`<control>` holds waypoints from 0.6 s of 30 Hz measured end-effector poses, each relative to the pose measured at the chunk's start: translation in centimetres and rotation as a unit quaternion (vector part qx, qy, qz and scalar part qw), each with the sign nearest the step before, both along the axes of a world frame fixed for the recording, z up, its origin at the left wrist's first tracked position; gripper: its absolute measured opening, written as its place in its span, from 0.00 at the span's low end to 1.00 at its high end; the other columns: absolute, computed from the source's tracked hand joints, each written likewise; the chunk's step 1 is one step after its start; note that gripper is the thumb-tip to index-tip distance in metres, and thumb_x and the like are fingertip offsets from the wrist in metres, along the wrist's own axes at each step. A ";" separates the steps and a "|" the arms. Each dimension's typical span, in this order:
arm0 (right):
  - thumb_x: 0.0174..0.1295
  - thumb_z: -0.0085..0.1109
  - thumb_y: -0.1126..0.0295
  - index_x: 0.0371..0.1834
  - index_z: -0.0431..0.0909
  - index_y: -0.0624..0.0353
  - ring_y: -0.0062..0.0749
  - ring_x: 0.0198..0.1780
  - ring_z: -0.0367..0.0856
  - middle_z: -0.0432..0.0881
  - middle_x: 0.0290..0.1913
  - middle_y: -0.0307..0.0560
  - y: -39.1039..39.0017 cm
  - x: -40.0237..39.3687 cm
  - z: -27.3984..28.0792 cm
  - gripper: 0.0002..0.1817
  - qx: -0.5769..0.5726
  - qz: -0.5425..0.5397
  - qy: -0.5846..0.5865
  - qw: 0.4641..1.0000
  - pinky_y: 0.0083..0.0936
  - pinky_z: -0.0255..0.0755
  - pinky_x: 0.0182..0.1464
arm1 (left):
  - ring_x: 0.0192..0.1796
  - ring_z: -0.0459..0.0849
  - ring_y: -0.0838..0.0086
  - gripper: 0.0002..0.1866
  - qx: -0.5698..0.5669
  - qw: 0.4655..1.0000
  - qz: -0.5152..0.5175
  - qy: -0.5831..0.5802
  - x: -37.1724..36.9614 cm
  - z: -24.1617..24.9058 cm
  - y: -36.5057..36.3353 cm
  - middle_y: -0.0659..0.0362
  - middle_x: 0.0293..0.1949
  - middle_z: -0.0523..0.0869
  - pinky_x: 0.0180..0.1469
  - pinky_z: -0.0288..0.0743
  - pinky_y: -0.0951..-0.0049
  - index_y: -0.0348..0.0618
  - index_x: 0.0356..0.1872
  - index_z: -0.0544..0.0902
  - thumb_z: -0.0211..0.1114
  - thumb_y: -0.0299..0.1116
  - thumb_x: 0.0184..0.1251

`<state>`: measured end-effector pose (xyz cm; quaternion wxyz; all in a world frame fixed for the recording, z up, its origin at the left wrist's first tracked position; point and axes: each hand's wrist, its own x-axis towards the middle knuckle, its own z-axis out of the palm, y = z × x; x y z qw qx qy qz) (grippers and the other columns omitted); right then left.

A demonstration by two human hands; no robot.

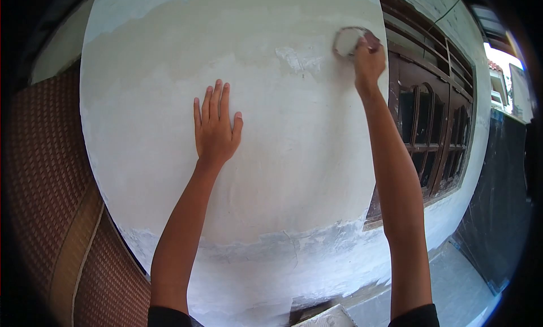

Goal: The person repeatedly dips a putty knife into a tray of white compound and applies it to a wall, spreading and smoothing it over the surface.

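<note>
A pale plastered wall [283, 157] fills the middle of the view, with a darker, uneven band across its upper part. My left hand [216, 126] lies flat on it, fingers spread and pointing up, holding nothing. Higher up and to the right, my right hand [370, 58] grips a roundish, pale-centred pad with a dark reddish edge [349, 42], held against the wall near its right edge. The pad is blurred, so I cannot make out exactly what it is. A rough white patch [300, 58] shows on the plaster left of the pad.
Right of the wall is a brown wooden window [421, 112] with glass panes and slats above. A woven brown panel [42, 152] stands at the left. A dark sheet [495, 197] hangs at the far right, and a pale block [331, 318] lies at the bottom.
</note>
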<state>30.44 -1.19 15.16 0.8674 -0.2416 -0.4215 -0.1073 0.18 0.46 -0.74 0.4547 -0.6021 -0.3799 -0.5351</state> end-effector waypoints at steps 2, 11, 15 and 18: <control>0.65 0.61 0.63 0.52 0.80 0.63 0.38 0.42 0.84 0.85 0.43 0.53 0.3 -1.6 -0.4 0.17 -0.002 0.061 -0.111 0.992 0.29 0.76 0.45 | 0.78 0.55 0.60 0.32 0.002 1.000 -0.011 0.000 0.0 0.1 -0.1 0.56 0.77 0.59 0.79 0.41 0.51 0.45 0.76 0.59 0.51 0.37 0.72; 0.63 0.62 0.61 0.51 0.79 0.64 0.41 0.46 0.84 0.85 0.45 0.54 -0.7 0.2 0.2 0.19 -0.058 -0.059 0.063 0.995 0.34 0.76 0.52 | 0.78 0.56 0.60 0.32 0.010 1.000 -0.014 0.004 -0.1 0.1 -0.1 0.56 0.76 0.60 0.79 0.40 0.51 0.45 0.76 0.58 0.52 0.37 0.71; 0.65 0.59 0.60 0.53 0.79 0.62 0.42 0.45 0.83 0.85 0.44 0.54 0.6 -2.9 -0.7 0.19 -0.011 -0.004 -0.187 0.982 0.34 0.74 0.53 | 0.78 0.56 0.60 0.32 0.009 1.000 -0.014 0.007 -0.2 0.2 -0.2 0.56 0.76 0.60 0.79 0.41 0.50 0.45 0.76 0.59 0.52 0.37 0.71; 0.65 0.58 0.62 0.53 0.80 0.60 0.46 0.49 0.84 0.85 0.46 0.56 -0.8 -2.7 -0.8 0.18 -0.088 -0.069 -0.098 0.989 0.36 0.75 0.54 | 0.78 0.56 0.59 0.32 0.017 1.000 -0.016 0.015 -0.3 0.1 -0.1 0.56 0.76 0.60 0.79 0.41 0.50 0.45 0.76 0.59 0.52 0.36 0.71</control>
